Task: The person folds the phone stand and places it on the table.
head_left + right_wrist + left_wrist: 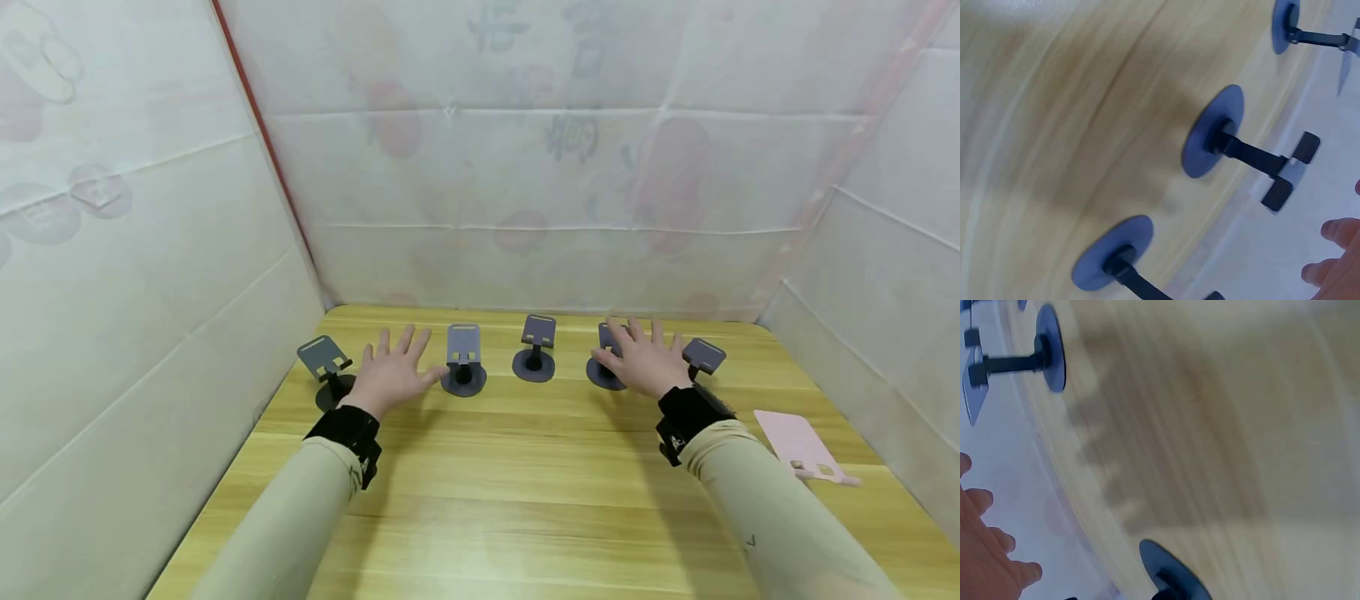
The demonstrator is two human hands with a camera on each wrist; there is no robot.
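Phone stands — five grey ones in a row at the back of the wooden counter. Left hand hovers fingers spread between the end stand and the second stand; right hand, also spread, over the fourth stand. Neither grips anything. They look light, stiff and smooth — thin plates on round bases; best taken by the post. Pink card lies right.

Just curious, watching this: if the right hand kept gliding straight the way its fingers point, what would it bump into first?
Probably the dark phone stand right under the right hand's fingertips; past it comes the white back wall. Depth is hard to judge, so the hand might pass above it.
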